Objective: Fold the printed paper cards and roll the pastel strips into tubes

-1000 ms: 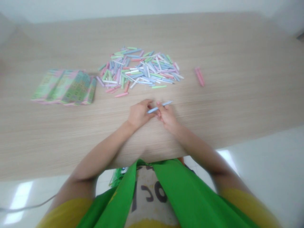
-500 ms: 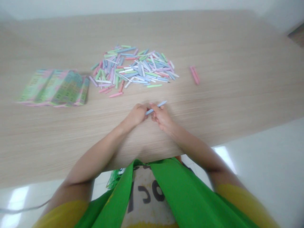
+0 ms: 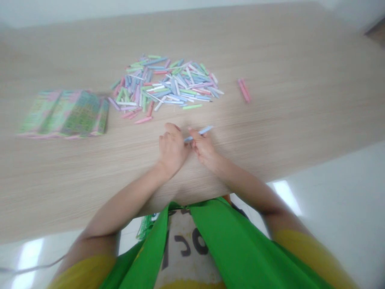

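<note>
Both hands sit on the near part of the bench (image 3: pixel 270 48), close together at mid-width. The pale blue stick (image 3: pixel 200 133) is held between them, above the bench, tilted with its far end pointing up and to the right. The right hand (image 3: pixel 204 148) has its fingers (image 3: pixel 195 136) drawn narrow and pinched on the stick's near portion. The left hand (image 3: pixel 172 150) is just beside it, its fingers (image 3: pixel 171 127) curled inward. The stick's near tip reaches the edge of this hand, but whether those fingers grip it cannot be told.

Directly ahead of the hands lies a loose pile (image 3: pixel 165 80) of pastel sticks in blue, green, pink and white, randomly oriented, a few stray ones at its near edge. Right of the pile, well apart from it, lie two pink sticks (image 3: pixel 244 90) side by side. Left of the pile, just beside it, is a paper bundle (image 3: pixel 64 114) printed in green and pink, lying flat.

The person wears green straps (image 3: pixel 216 237) over a top with yellow sleeves (image 3: pixel 303 253). Beyond the bench edge a pale floor (image 3: pixel 331 192) shows, with a thin cable (image 3: pixel 30 269) at lower left.
</note>
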Motion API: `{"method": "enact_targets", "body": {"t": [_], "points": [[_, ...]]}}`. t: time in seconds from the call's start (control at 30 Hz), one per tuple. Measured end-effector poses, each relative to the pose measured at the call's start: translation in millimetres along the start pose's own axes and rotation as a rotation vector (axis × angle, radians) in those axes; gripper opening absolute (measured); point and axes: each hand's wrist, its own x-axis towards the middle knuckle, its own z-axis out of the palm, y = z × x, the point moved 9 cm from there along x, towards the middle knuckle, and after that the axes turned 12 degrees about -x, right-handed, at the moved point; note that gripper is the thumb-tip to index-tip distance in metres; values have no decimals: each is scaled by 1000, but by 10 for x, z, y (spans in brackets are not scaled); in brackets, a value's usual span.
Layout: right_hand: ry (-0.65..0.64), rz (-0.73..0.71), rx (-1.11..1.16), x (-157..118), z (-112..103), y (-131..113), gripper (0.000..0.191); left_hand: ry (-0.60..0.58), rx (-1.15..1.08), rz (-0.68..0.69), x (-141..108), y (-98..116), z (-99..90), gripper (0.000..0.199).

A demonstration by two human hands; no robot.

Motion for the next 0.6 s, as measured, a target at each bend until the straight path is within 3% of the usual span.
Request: {"method": "enact_targets", "body": {"t": [0.17,0.33,0.43,0.53,0.6], "points": [[45,60,81,5,-15,14,46,101,130,132,-76,203,111,24],[4,133,132,47,-35,8,46,241,115,219,-188,402,-180,44],[-50,107,130,88,-73,-54,52,96,159,185,-136,389,-338,54],[-76,64,121,118,-114,-123,53,-145,196,119,-51,257,-351,43],[-78,35,122,132,-130,-150,54,-241,203,59,-17,151,-318,42]]}}
